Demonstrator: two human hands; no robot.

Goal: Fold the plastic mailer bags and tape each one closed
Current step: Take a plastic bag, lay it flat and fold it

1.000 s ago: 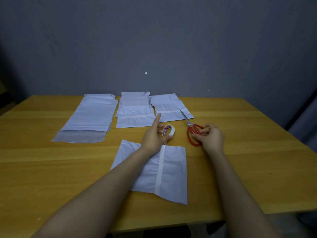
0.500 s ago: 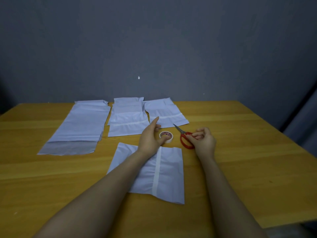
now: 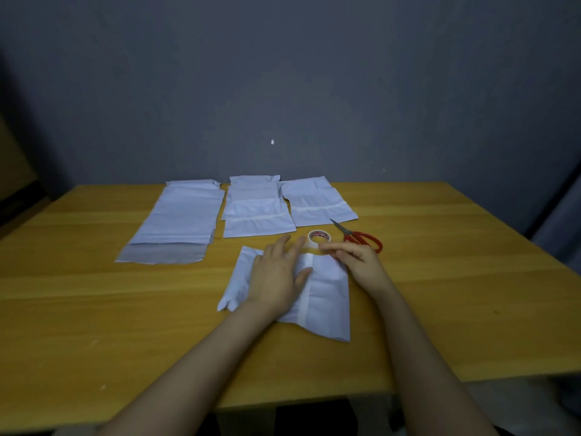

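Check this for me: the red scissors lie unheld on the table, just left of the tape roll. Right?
Not quite. The head view shows the red scissors lying unheld on the table, but just right of the tape roll, not left.

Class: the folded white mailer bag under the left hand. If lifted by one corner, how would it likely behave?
Probably floppy: the folded mailer bag shows soft wrinkles and an uneven near-left corner. Likely light, as thin film lying almost flat under the left hand. The tape strip across it should probably hold the fold.
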